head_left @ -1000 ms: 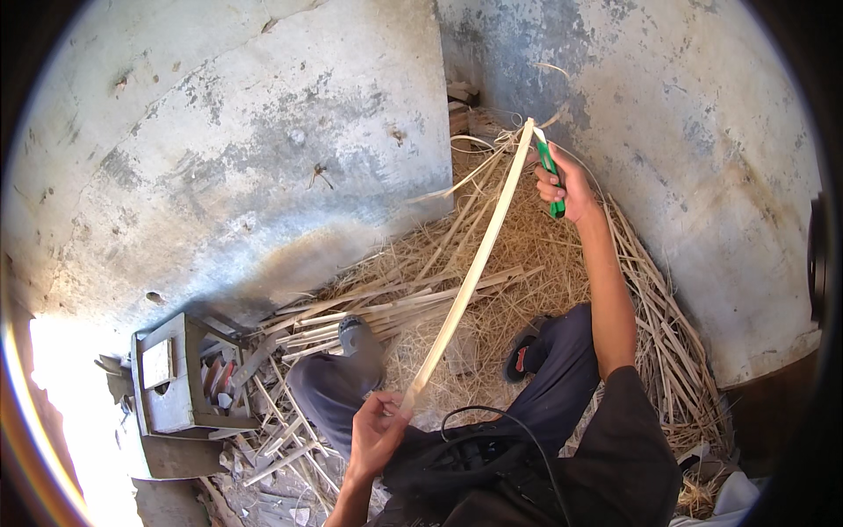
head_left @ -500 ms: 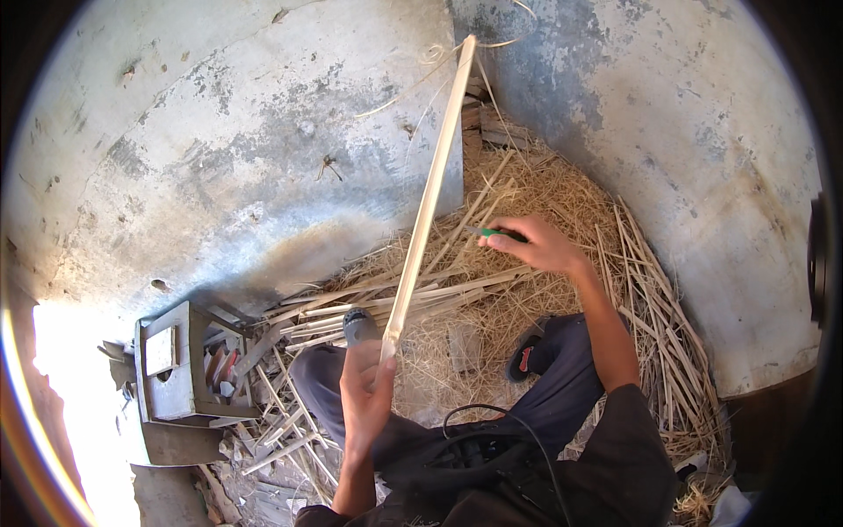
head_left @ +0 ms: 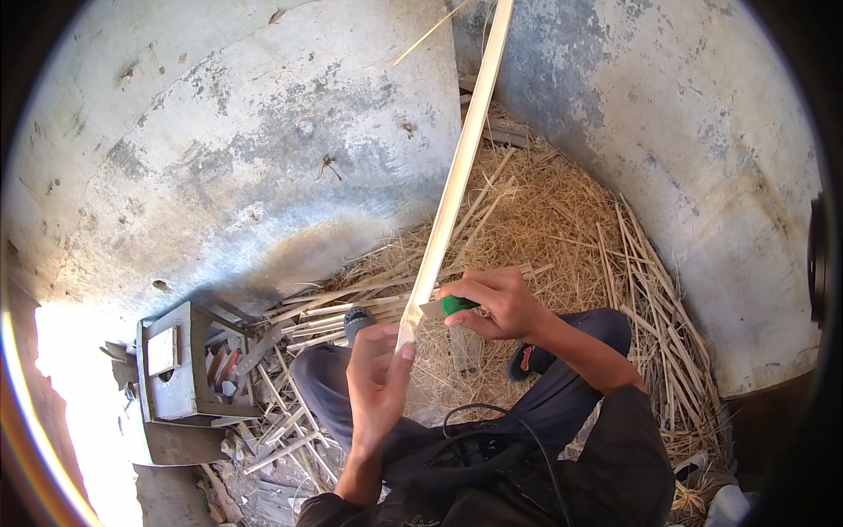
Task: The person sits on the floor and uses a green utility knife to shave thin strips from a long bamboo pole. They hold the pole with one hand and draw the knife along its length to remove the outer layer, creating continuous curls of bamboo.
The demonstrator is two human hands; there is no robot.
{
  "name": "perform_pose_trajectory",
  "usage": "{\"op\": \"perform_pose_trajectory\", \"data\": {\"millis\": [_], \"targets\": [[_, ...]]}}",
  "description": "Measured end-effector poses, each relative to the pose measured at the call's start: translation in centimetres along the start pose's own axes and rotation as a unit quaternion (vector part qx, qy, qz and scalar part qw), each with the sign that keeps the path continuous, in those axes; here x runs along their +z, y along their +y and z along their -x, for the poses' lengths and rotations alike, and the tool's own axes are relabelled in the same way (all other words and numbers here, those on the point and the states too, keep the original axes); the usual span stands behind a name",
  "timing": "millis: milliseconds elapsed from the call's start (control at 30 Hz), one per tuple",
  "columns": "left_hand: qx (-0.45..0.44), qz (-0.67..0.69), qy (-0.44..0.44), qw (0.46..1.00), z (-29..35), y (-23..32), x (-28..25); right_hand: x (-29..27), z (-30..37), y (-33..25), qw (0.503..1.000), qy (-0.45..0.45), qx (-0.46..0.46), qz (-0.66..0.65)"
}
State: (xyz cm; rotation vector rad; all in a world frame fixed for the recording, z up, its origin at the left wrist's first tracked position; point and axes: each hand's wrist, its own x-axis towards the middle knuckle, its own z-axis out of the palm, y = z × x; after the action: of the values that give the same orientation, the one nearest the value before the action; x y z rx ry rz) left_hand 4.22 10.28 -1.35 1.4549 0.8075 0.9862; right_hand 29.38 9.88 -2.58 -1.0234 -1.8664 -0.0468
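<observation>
A long, pale strip of split cane or bamboo (head_left: 461, 167) slants up and away from my lap, its top running out at the upper edge. My left hand (head_left: 376, 382) is closed around the strip's lower end, thumb along it. In my right hand (head_left: 499, 305) is a knife with a green handle (head_left: 455, 305), gripped between thumb and fingers. The short metal blade (head_left: 431, 309) meets the right side of the strip just above my left hand. A thin curl or sliver (head_left: 430, 33) stands off near the strip's top.
Pale shavings (head_left: 562, 211) cover the floor ahead. Bundled strips (head_left: 663, 325) lie along the right wall, and more strips (head_left: 351, 307) lie across the left. A box-like wooden case (head_left: 189, 360) holding odds and ends stands at left. My bent legs and a black cable (head_left: 518, 422) are close below.
My right hand has come down and left, bringing the knife blade from clear of the strip to its lower end. The strip has shifted slightly right and upward with my left hand.
</observation>
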Motion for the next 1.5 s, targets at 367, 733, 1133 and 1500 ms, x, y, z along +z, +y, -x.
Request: {"op": "perform_pose_trajectory", "data": {"millis": [367, 733, 1133, 1500], "targets": [[0.007, 0.027, -0.011, 1.000, 0.1, 0.2, 0.1, 0.0, -0.1, -0.7, 1.000, 0.014, -0.001, 0.023], [-0.024, 0.079, -0.032, 0.996, 0.3, 0.5, 0.1, -0.1, -0.3, -1.1, 0.999, 0.026, -0.008, 0.037], [-0.045, 0.083, -0.031, 0.995, 0.3, 0.9, 0.1, -0.3, -0.7, -0.9, 0.996, 0.044, -0.033, 0.066], [-0.075, 0.103, -0.049, 0.991, 1.1, -0.3, -0.4, -2.4, -1.2, 0.4, 0.994, 0.077, 0.040, 0.073]]}}
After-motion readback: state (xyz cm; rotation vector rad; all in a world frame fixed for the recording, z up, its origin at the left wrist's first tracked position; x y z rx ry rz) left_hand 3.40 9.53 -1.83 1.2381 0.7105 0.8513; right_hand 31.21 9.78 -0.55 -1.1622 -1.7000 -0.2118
